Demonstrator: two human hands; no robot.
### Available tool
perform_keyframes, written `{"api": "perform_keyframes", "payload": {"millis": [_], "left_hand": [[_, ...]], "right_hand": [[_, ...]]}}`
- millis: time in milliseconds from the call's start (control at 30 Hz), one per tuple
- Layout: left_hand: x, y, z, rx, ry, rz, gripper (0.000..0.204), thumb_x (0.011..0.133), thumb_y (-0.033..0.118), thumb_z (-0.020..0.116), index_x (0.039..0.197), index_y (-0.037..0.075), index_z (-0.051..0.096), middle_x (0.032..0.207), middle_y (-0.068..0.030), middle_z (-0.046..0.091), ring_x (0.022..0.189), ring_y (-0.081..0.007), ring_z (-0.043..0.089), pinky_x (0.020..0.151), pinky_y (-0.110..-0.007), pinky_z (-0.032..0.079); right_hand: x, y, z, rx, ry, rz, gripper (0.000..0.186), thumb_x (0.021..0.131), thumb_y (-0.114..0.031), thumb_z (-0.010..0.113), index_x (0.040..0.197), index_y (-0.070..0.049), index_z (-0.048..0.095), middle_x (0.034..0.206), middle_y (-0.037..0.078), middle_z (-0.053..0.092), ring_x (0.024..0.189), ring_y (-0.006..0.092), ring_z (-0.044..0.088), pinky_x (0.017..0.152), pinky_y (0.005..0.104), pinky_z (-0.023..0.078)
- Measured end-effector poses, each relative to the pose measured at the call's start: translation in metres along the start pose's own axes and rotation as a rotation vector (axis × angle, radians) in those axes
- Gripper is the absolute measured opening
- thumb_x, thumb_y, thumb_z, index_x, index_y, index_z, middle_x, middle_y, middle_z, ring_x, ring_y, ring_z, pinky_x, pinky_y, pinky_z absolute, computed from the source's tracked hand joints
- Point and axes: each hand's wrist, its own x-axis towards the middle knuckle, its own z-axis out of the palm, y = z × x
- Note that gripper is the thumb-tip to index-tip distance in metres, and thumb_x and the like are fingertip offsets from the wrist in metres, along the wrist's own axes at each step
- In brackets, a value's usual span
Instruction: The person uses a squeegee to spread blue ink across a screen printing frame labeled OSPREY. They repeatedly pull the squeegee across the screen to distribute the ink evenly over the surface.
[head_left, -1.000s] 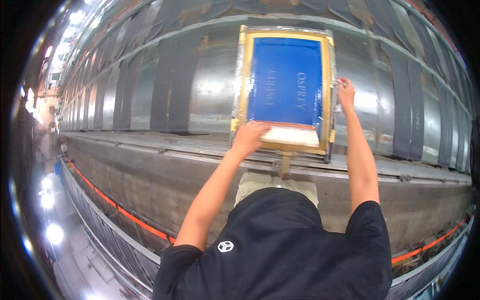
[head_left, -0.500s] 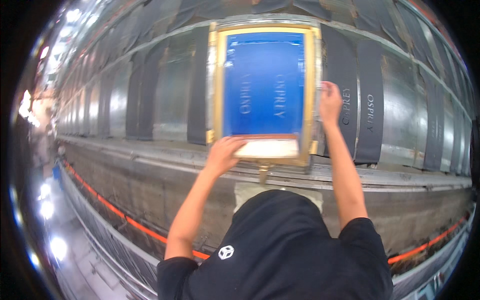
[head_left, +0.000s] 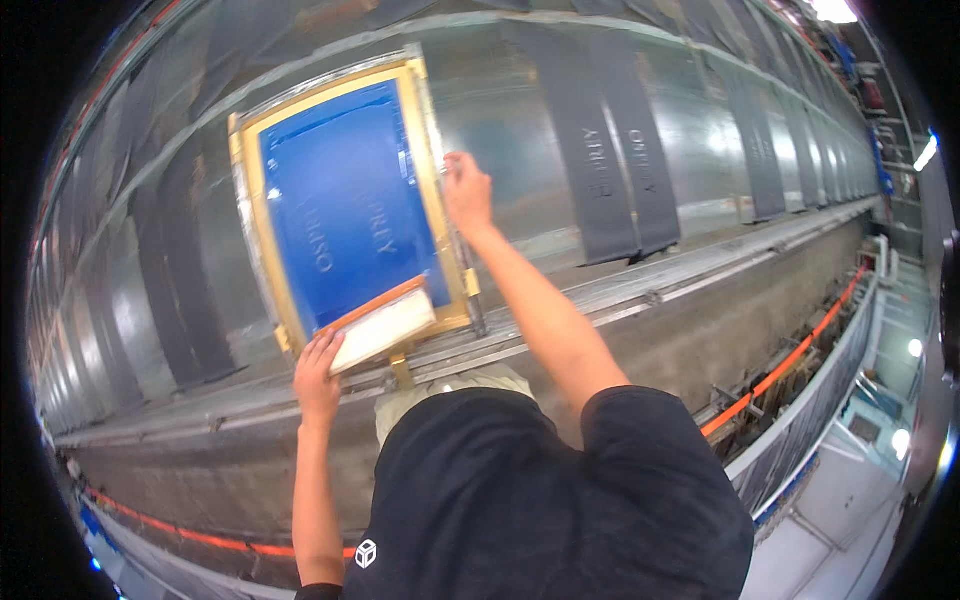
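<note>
A screen-printing frame [head_left: 429,190] with a yellow border and blue mesh [head_left: 340,165] lies tilted in view over the long metal table. Pale lettering shows in the mesh. My right hand [head_left: 468,195] is closed at the frame's right edge, fingertips curled against it. At the frame's near end, my left hand [head_left: 318,375] grips the left end of a squeegee [head_left: 388,328]. This squeegee has a whitish body and an orange strip along its far side, and rests across the near part of the mesh.
Dark fabric strips [head_left: 575,150], some lettered, lie across the shiny metal table [head_left: 490,110] on both sides. A metal rail [head_left: 660,290] runs along its near edge. Below are an orange hose [head_left: 790,360] and a grey railing [head_left: 800,430]. Lights shine at far right.
My view has turned, so the frame appears tilted and farther left. The frame has shifted left along the table, away from the lettered strips. Both hands keep their holds.
</note>
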Motion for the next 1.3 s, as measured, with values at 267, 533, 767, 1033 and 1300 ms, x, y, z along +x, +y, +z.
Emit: {"api": "perform_keyframes", "payload": {"millis": [267, 533, 767, 1033, 1300], "left_hand": [[-0.035, -0.004, 0.013, 0.072, -0.006, 0.046, 0.067, 0.067, -0.011, 0.060, 0.128, 0.015, 0.068, 0.133, -0.0057, 0.066, 0.123, -0.0305, 0.060, 0.105, -0.043, 0.048], [0.104, -0.052, 0.008, 0.118, 0.188, 0.053, 0.068, 0.071, -0.013, 0.059, 0.130, 0.019, 0.068, 0.134, -0.0052, 0.066, 0.124, -0.0301, 0.060, 0.104, -0.041, 0.049], [0.295, -0.104, -0.071, 0.066, -0.148, -0.056, 0.041, 0.084, 0.015, 0.072, 0.125, 0.022, 0.071, 0.113, -0.0093, 0.074, 0.104, -0.0299, 0.070, 0.089, -0.039, 0.056], [0.294, -0.105, -0.033, 0.126, -0.003, -0.088, 0.042, 0.078, 0.007, 0.071, 0.115, 0.026, 0.076, 0.111, -0.0092, 0.074, 0.103, -0.0307, 0.069, 0.089, -0.041, 0.055], [0.083, -0.044, 0.005, -0.009, 0.122, 0.018, 0.040, 0.074, -0.005, 0.067, 0.108, 0.014, 0.077, 0.111, -0.0046, 0.075, 0.104, -0.0245, 0.070, 0.087, -0.038, 0.056]], "right_hand": [[0.000, 0.023, 0.013, -0.151, -0.032, 0.004, 0.024, 0.099, -0.027, 0.058, 0.109, -0.010, 0.071, 0.091, 0.020, 0.072, 0.087, 0.0413, 0.069, 0.079, 0.0502, 0.053], [0.013, -0.001, -0.017, -0.775, -0.187, -0.272, 0.033, 0.098, -0.036, 0.061, 0.122, -0.015, 0.071, 0.110, 0.012, 0.064, 0.111, 0.0314, 0.059, 0.088, 0.0443, 0.048], [0.100, -0.109, 0.039, -0.586, -0.632, -0.541, 0.047, 0.081, -0.046, 0.078, 0.114, -0.012, 0.076, 0.123, 0.015, 0.068, 0.117, 0.0303, 0.062, 0.098, 0.0418, 0.050], [0.084, -0.046, 0.076, -0.597, -0.466, -0.510, 0.034, 0.075, -0.011, 0.079, 0.109, -0.014, 0.076, 0.106, 0.012, 0.070, 0.105, 0.0337, 0.063, 0.093, 0.0437, 0.051], [-0.120, -0.035, -0.009, -0.483, -0.535, -0.469, 0.041, 0.068, 0.000, 0.074, 0.108, -0.008, 0.072, 0.105, 0.008, 0.067, 0.103, 0.0295, 0.061, 0.090, 0.0413, 0.050]]}}
